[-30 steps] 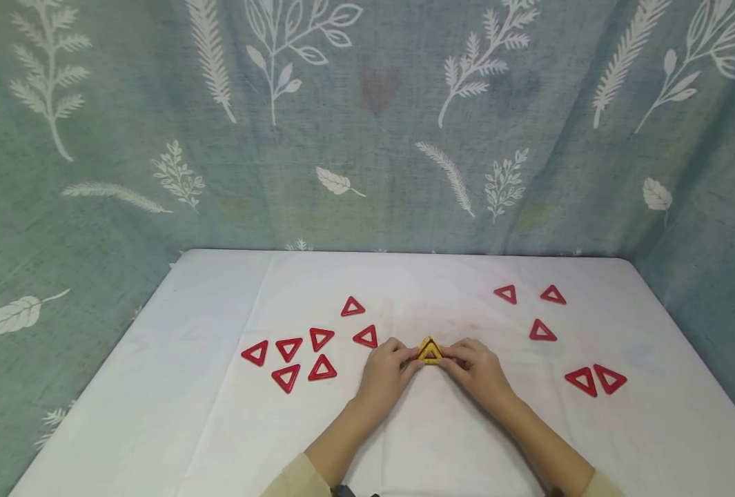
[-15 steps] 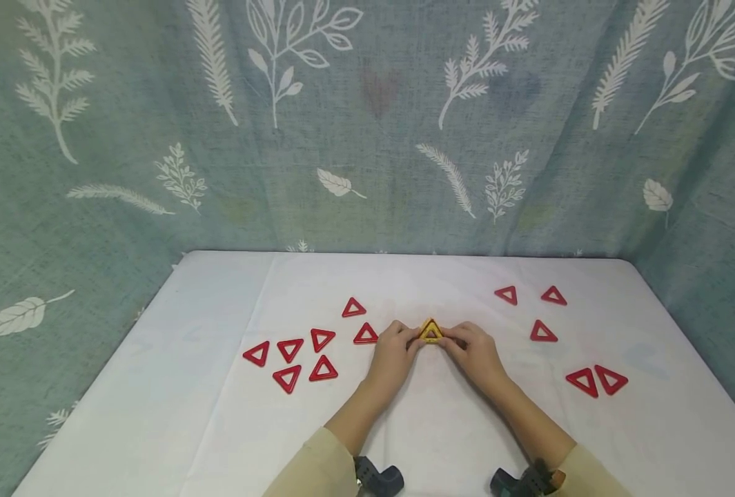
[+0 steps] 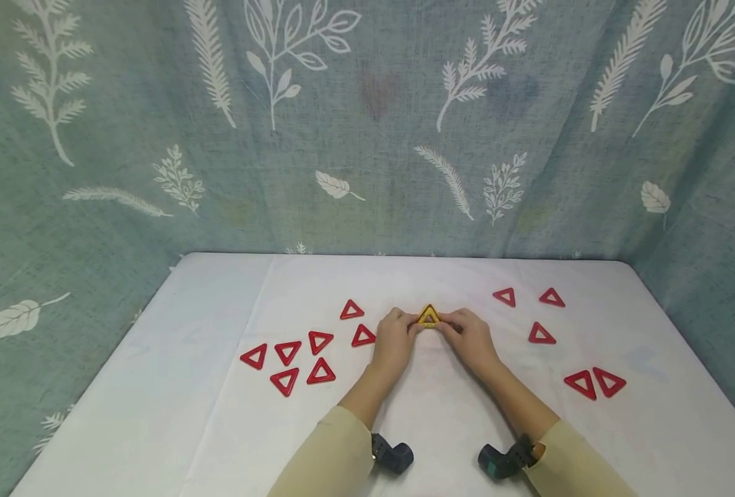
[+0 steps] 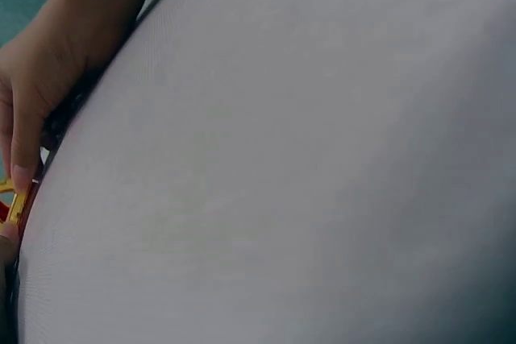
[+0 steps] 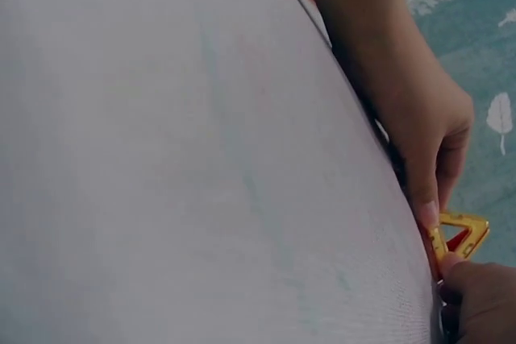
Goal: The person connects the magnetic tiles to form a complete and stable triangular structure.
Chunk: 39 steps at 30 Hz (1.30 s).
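A small yellow triangular frame (image 3: pixel 429 317) is held between both hands at the middle of the table. My left hand (image 3: pixel 395 339) pinches its left side with thumb and fingers. On the opposite side, my right hand (image 3: pixel 471 339) pinches it the same way. The right wrist view shows the yellow frame (image 5: pixel 469 230) with red visible through its opening; the left wrist view catches only a sliver of the frame (image 4: pixel 15 209). Close beside the left hand's knuckles lies a flat red triangular frame (image 3: pixel 363 336).
More red triangles (image 3: pixel 320 371) are scattered to the left on the white-covered table (image 3: pixel 156 414). Several others (image 3: pixel 542 333) lie to the right, including a close pair (image 3: pixel 609 382) nearer the front. A leaf-patterned curtain (image 3: pixel 367 138) hangs behind the far edge.
Both hands have slid the yellow frame away from the body, toward the far edge, keeping their pinch. The red triangle beside the left hand has turned to point away.
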### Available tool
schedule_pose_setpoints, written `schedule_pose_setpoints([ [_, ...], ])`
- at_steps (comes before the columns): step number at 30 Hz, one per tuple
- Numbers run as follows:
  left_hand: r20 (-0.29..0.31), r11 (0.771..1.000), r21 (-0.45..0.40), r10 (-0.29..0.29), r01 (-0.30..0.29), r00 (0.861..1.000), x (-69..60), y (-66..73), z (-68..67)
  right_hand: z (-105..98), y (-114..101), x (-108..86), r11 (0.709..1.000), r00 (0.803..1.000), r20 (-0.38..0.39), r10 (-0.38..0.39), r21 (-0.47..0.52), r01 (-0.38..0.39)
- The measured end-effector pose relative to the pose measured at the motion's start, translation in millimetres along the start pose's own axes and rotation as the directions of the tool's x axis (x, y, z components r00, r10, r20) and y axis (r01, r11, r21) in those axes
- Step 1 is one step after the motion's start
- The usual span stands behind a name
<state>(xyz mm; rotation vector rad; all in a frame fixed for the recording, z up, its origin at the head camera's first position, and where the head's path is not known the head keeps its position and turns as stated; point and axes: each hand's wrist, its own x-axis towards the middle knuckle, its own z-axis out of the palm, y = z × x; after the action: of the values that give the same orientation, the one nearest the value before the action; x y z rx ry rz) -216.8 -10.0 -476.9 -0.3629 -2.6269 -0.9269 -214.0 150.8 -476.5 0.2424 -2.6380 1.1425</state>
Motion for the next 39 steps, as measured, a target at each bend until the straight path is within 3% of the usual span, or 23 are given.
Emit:
schedule_pose_setpoints([
  [5,-0.017,0.999,0.048,0.012,-0.012,1.000,11.0,-5.1,3.7,2.3,1.3,11.4,1.000,1.000,-0.007,0.010,0.006,-0.010],
  [10,-0.007,0.995,0.096,0.006,-0.006,1.000,20.9,-8.1,4.9,5.1,0.4,22.3,0.998,0.998,0.006,0.069,0.000,-0.069],
  [22,0.073,0.988,0.133,-0.089,0.078,0.993,37.1,-9.5,8.2,11.7,8.2,43.3,0.996,0.996,-0.018,0.091,-0.016,-0.091],
  [27,0.093,0.986,0.148,-0.086,0.072,0.992,34.3,-7.3,8.2,8.5,7.6,42.0,0.994,0.994,0.001,0.114,-0.005,-0.114],
  [33,0.117,0.982,0.187,-0.041,0.018,0.992,23.6,-3.5,2.9,5.4,6.8,35.3,0.992,0.993,-0.005,0.120,0.027,-0.120],
  [39,0.085,0.977,0.215,-0.016,-0.003,0.996,8.8,-5.8,-4.6,2.5,6.9,25.8,0.995,0.996,-0.001,0.094,0.025,-0.094],
])
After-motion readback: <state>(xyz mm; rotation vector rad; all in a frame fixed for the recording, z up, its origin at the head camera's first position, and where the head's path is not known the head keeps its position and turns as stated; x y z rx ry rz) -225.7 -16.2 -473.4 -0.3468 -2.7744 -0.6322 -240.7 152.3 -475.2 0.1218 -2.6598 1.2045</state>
